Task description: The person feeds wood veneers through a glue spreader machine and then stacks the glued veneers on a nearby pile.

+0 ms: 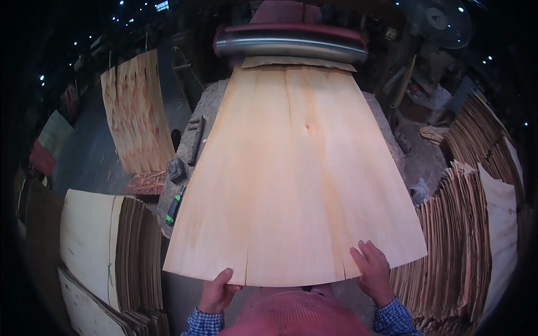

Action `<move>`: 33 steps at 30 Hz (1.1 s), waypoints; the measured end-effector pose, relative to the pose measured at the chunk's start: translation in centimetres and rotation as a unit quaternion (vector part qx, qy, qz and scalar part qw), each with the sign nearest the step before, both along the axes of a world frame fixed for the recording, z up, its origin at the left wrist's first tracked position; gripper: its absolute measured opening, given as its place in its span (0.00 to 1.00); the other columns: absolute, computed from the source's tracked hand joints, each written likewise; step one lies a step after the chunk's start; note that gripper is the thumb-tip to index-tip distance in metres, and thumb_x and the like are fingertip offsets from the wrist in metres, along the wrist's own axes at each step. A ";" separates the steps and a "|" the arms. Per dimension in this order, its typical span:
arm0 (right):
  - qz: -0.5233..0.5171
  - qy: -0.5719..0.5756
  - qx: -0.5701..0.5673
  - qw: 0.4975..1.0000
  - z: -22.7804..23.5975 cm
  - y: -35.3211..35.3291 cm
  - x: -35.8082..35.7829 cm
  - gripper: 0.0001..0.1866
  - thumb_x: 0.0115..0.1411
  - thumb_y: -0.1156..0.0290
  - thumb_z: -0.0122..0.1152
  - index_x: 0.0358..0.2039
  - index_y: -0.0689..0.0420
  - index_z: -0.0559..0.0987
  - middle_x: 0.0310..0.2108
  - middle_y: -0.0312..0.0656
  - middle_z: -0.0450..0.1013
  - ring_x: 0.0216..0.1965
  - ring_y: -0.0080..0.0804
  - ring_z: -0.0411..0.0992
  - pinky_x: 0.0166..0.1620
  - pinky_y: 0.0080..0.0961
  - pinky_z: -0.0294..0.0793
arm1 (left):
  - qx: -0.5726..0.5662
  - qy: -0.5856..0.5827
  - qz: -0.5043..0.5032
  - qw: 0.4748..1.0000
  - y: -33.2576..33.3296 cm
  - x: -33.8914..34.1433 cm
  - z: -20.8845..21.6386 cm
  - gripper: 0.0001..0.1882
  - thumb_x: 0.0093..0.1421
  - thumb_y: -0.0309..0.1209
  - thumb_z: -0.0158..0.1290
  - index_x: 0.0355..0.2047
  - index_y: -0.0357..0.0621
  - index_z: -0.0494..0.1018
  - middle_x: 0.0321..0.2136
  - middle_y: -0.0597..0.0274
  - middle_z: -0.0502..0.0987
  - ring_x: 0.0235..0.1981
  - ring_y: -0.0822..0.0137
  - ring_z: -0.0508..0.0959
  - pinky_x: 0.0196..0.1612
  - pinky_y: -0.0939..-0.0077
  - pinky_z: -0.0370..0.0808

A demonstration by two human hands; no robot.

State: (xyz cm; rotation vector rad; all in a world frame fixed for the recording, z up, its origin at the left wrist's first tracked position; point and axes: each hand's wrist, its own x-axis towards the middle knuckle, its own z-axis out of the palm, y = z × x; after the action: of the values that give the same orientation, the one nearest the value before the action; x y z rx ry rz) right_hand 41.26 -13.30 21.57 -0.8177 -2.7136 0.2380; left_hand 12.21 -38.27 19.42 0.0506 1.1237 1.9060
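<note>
A wide, pale wood veneer sheet (269, 185) lies in front of me, its far end close to a shiny metal roller (291, 43). It has a small knot and short splits at its near edge. My left hand (216, 294) grips that edge left of the middle, thumb on top and the other fingers mostly hidden underneath. Farther right, my right hand (372, 271) holds the same edge, with some fingers visible on the upper face. A narrow strip of veneer (297, 63) lies across the sheet's far end, just before the roller.
A worn worktable (211, 101) shows beside the sheet, bearing a green-and-black utility knife (175, 208) and a dark block (177, 170). Veneer stacks stand at left (137, 252) and right (454, 241). A rippled sheet (139, 112) stands upright at the far left.
</note>
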 end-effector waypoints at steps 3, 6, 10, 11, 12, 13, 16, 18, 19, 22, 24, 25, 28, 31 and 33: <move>0.014 0.027 0.020 0.999 -0.3 2.2 -1.6 0.31 0.43 0.83 0.56 0.53 0.55 0.76 0.54 0.52 0.71 0.56 0.56 0.68 0.56 0.46 0.69 | 0.022 -0.025 0.013 0.999 2.9 -1.9 -0.3 0.23 0.65 0.33 0.51 0.58 0.40 0.62 0.41 0.53 0.78 0.36 0.63 0.81 0.33 0.73 0.81; -0.001 0.059 0.002 0.998 -0.3 6.5 -4.5 0.31 0.43 0.85 0.55 0.53 0.55 0.76 0.53 0.52 0.71 0.56 0.56 0.68 0.56 0.46 0.69 | 0.108 -0.071 0.017 0.991 5.4 -3.0 -1.2 0.21 0.68 0.36 0.47 0.57 0.40 0.64 0.45 0.51 0.77 0.43 0.59 0.80 0.39 0.69 0.81; 0.016 0.093 0.040 0.995 -0.2 12.4 -9.0 0.31 0.44 0.86 0.54 0.52 0.55 0.76 0.53 0.51 0.72 0.55 0.56 0.69 0.55 0.45 0.70 | 0.032 -0.126 -0.045 0.991 3.6 -1.2 -5.0 0.19 0.70 0.39 0.44 0.52 0.36 0.69 0.46 0.45 0.78 0.46 0.55 0.80 0.46 0.66 0.80; 0.015 0.096 0.045 0.994 0.3 13.5 -9.9 0.30 0.44 0.86 0.53 0.52 0.55 0.77 0.52 0.51 0.73 0.55 0.55 0.69 0.55 0.44 0.71 | -0.005 -0.162 -0.060 0.985 2.3 -0.6 -7.1 0.19 0.70 0.38 0.44 0.51 0.35 0.70 0.44 0.46 0.79 0.45 0.55 0.81 0.46 0.66 0.80; 0.014 0.098 0.049 0.994 0.9 14.5 -10.5 0.30 0.44 0.86 0.53 0.51 0.55 0.77 0.52 0.50 0.73 0.54 0.55 0.70 0.54 0.44 0.71 | -0.024 -0.188 -0.048 0.981 1.1 0.5 -9.0 0.18 0.69 0.38 0.45 0.50 0.35 0.71 0.43 0.46 0.80 0.44 0.56 0.81 0.45 0.66 0.80; 0.011 0.100 0.055 0.993 1.4 15.3 -11.1 0.30 0.44 0.86 0.53 0.51 0.55 0.77 0.51 0.50 0.74 0.53 0.55 0.71 0.53 0.43 0.72 | -0.041 -0.214 -0.037 0.975 0.1 1.5 -10.9 0.18 0.69 0.37 0.45 0.48 0.35 0.71 0.43 0.46 0.80 0.43 0.56 0.81 0.44 0.67 0.81; 0.017 0.110 0.072 0.991 1.7 17.7 -13.2 0.29 0.45 0.87 0.53 0.50 0.56 0.77 0.50 0.50 0.74 0.52 0.54 0.72 0.53 0.42 0.73 | -0.137 -0.204 0.026 0.969 1.0 2.9 -10.6 0.17 0.69 0.38 0.45 0.44 0.35 0.73 0.41 0.47 0.81 0.41 0.56 0.82 0.42 0.67 0.81; 0.016 0.118 0.065 0.991 0.8 20.0 -14.9 0.29 0.45 0.88 0.53 0.50 0.56 0.77 0.51 0.49 0.74 0.53 0.53 0.71 0.53 0.42 0.73 | -0.176 -0.177 0.050 0.967 1.9 3.5 -10.1 0.16 0.69 0.38 0.46 0.42 0.36 0.73 0.40 0.48 0.81 0.39 0.57 0.83 0.40 0.68 0.81; 0.017 0.122 0.064 0.990 -0.1 21.2 -15.6 0.29 0.45 0.88 0.52 0.50 0.56 0.76 0.51 0.49 0.73 0.53 0.52 0.71 0.54 0.42 0.72 | -0.172 -0.167 0.051 0.970 2.4 3.5 -10.2 0.16 0.68 0.38 0.47 0.42 0.36 0.73 0.39 0.49 0.81 0.38 0.58 0.83 0.39 0.69 0.81; 0.023 0.134 0.058 0.989 -2.9 25.2 -18.0 0.29 0.47 0.87 0.52 0.52 0.56 0.75 0.52 0.50 0.72 0.54 0.52 0.70 0.55 0.42 0.71 | -0.185 -0.153 0.030 0.970 2.5 2.9 -11.8 0.14 0.68 0.37 0.48 0.41 0.37 0.73 0.36 0.51 0.82 0.35 0.58 0.83 0.36 0.70 0.81; 0.021 0.136 0.042 0.990 -5.1 27.4 -19.5 0.29 0.48 0.86 0.52 0.53 0.56 0.74 0.54 0.50 0.71 0.55 0.53 0.68 0.57 0.44 0.69 | -0.220 -0.147 0.017 0.964 1.6 3.0 -12.4 0.15 0.68 0.37 0.46 0.40 0.37 0.73 0.35 0.51 0.82 0.34 0.58 0.83 0.35 0.69 0.81; 0.022 0.120 0.049 0.991 -6.3 28.8 -20.4 0.28 0.49 0.85 0.52 0.53 0.55 0.74 0.55 0.50 0.70 0.57 0.53 0.67 0.58 0.44 0.67 | -0.241 -0.142 0.016 0.960 1.5 3.2 -12.3 0.15 0.69 0.38 0.45 0.40 0.38 0.73 0.34 0.51 0.82 0.34 0.58 0.83 0.35 0.69 0.81; -0.011 0.082 0.071 0.994 -10.0 31.3 -22.1 0.25 0.54 0.80 0.53 0.55 0.55 0.73 0.58 0.50 0.67 0.60 0.52 0.63 0.61 0.45 0.61 | -0.244 -0.129 0.030 0.961 2.0 3.3 -11.9 0.15 0.69 0.38 0.44 0.39 0.38 0.73 0.33 0.52 0.81 0.34 0.58 0.83 0.34 0.68 0.81; -0.042 0.075 0.060 0.994 -11.5 29.6 -23.2 0.22 0.59 0.73 0.54 0.56 0.56 0.72 0.60 0.49 0.65 0.62 0.51 0.60 0.63 0.45 0.57 | -0.213 -0.132 0.059 0.966 2.0 3.8 -11.2 0.13 0.68 0.36 0.47 0.40 0.38 0.72 0.33 0.53 0.81 0.33 0.60 0.83 0.33 0.70 0.81; 0.003 0.051 -0.004 0.999 -12.4 25.5 -22.1 0.22 0.61 0.69 0.54 0.57 0.57 0.71 0.61 0.49 0.64 0.63 0.50 0.59 0.64 0.45 0.56 | -0.215 -0.135 0.082 0.964 1.4 4.1 -11.1 0.12 0.67 0.35 0.49 0.40 0.38 0.72 0.33 0.54 0.81 0.33 0.61 0.83 0.33 0.72 0.80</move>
State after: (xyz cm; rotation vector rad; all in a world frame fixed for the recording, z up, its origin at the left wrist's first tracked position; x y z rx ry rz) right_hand 19.20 12.22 9.18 -0.7779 -2.6225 0.2832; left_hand 16.29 -36.86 8.34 -0.5422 1.3566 1.7027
